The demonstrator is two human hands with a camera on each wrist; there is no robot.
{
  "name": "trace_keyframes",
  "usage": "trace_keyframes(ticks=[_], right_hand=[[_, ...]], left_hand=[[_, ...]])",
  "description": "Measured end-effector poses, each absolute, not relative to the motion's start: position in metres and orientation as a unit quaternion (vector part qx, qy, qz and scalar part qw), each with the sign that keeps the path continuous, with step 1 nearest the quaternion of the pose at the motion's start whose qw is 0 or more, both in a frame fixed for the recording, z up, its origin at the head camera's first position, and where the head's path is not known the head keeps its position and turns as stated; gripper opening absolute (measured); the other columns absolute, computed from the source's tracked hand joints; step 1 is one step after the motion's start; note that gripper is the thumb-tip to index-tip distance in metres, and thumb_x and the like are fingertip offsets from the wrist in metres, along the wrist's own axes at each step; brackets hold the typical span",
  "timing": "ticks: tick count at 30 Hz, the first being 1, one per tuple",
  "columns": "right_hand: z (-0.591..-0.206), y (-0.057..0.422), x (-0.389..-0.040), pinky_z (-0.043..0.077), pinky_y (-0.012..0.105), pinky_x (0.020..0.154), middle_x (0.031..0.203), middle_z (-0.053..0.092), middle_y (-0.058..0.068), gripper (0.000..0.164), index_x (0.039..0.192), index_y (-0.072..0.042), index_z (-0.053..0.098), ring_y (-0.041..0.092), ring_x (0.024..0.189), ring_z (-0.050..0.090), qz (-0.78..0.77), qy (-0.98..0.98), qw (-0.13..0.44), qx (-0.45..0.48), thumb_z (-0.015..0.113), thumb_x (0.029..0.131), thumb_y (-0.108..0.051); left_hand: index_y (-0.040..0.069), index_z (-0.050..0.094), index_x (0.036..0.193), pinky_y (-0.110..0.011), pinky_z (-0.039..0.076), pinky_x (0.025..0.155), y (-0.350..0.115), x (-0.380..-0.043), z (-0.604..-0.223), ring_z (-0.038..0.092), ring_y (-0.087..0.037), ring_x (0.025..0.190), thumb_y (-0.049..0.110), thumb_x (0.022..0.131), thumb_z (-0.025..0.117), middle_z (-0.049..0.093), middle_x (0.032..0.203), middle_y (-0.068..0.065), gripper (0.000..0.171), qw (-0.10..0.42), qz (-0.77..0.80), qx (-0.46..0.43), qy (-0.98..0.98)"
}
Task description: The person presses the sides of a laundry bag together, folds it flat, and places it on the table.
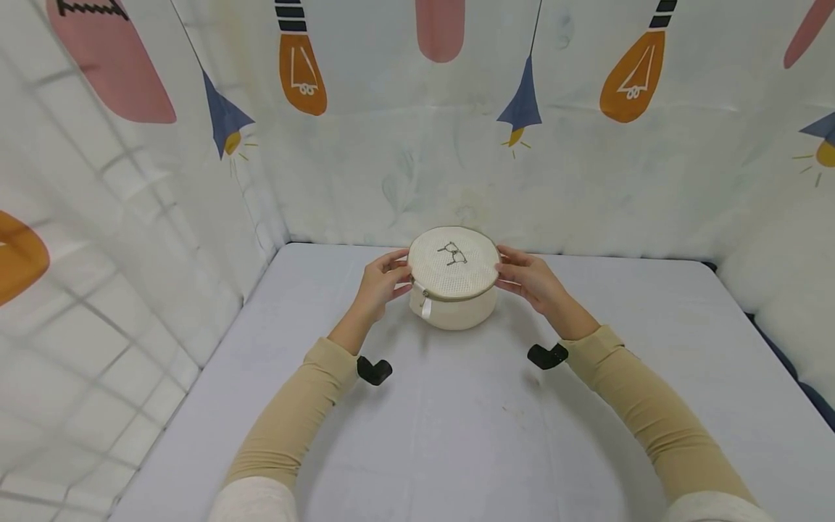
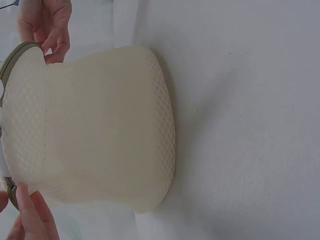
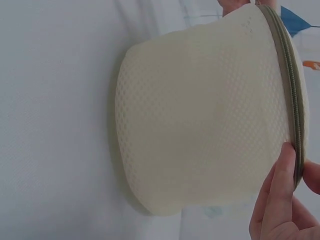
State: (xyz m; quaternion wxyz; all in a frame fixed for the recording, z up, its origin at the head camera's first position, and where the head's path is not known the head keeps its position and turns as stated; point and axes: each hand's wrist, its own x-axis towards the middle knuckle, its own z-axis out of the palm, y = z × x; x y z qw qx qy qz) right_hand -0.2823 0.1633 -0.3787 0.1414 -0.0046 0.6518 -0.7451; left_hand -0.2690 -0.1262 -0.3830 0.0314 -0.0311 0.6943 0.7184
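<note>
A round cream mesh laundry bag [image 1: 454,262] stands upright on the white table at its far side. Its flat top bears a dark embroidered bra outline, and an olive zipper [image 3: 290,85] runs around the rim. A white pull tab hangs at the front left in the head view. At the left of the rim, my left hand [image 1: 386,281] pinches the edge between thumb and fingers. My right hand [image 1: 531,281] pinches the opposite edge, its fingers [image 3: 281,195] below the zipper and thumb over the top. The bag's sides look full and rounded; its inside is hidden.
The white-covered table [image 1: 450,428] spreads out in front of the bag. Behind it hangs a pale curtain [image 1: 365,167] printed with lamps and bulbs. Black wrist pieces [image 1: 375,371] stick out below both sleeves.
</note>
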Motion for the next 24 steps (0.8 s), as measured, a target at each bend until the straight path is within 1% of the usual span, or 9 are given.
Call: trace_keyframes(ticks=[6, 8, 15, 17, 24], right_hand=[[-0.383, 0.163, -0.283, 0.058, 0.024, 0.086, 0.131, 0.046, 0.010, 0.059, 0.160, -0.003, 0.032, 0.009, 0.096, 0.063, -0.740, 0.658, 0.143, -0.006, 0.053, 0.105, 0.000], [-0.384, 0.162, -0.283, 0.058, 0.023, 0.085, 0.131, 0.046, 0.010, 0.058, 0.160, -0.004, 0.034, 0.009, 0.096, 0.064, -0.735, 0.663, 0.141, -0.004, 0.053, 0.105, -0.001], [-0.388, 0.161, -0.283, 0.057, 0.024, 0.088, 0.139, 0.045, 0.015, 0.061, 0.161, -0.004, 0.030, 0.008, 0.096, 0.063, -0.734, 0.663, 0.147, -0.012, 0.055, 0.105, -0.002], [-0.388, 0.160, -0.283, 0.057, 0.024, 0.088, 0.139, 0.045, 0.014, 0.060, 0.160, -0.005, 0.031, 0.008, 0.096, 0.064, -0.734, 0.664, 0.146, -0.009, 0.055, 0.105, -0.002], [-0.390, 0.158, -0.284, 0.057, 0.022, 0.085, 0.132, 0.047, 0.010, 0.059, 0.160, -0.005, 0.033, 0.007, 0.092, 0.065, -0.734, 0.663, 0.150, 0.005, 0.055, 0.105, -0.001]], left_hand=[[0.007, 0.059, 0.143, -0.024, 0.060, 0.080, -0.126, -0.268, -0.385, 0.062, -0.014, 0.091, 0.004, 0.101, 0.062, 0.058, 0.115, -0.006, 0.042, 0.032, 0.719, -0.033, 0.694], [0.007, 0.058, 0.144, -0.024, 0.059, 0.079, -0.126, -0.268, -0.386, 0.062, -0.013, 0.090, 0.004, 0.101, 0.062, 0.058, 0.115, -0.006, 0.043, 0.031, 0.720, -0.031, 0.693], [0.006, 0.058, 0.144, -0.023, 0.059, 0.077, -0.128, -0.268, -0.389, 0.061, -0.012, 0.089, 0.003, 0.101, 0.061, 0.058, 0.113, -0.006, 0.043, 0.033, 0.719, -0.034, 0.693], [0.006, 0.058, 0.144, -0.023, 0.059, 0.077, -0.129, -0.268, -0.390, 0.062, -0.012, 0.089, 0.003, 0.101, 0.061, 0.058, 0.113, -0.006, 0.043, 0.033, 0.720, -0.036, 0.692], [0.007, 0.058, 0.144, -0.024, 0.059, 0.079, -0.127, -0.269, -0.392, 0.062, -0.013, 0.091, 0.002, 0.100, 0.061, 0.058, 0.115, -0.007, 0.044, 0.034, 0.723, -0.037, 0.689]])
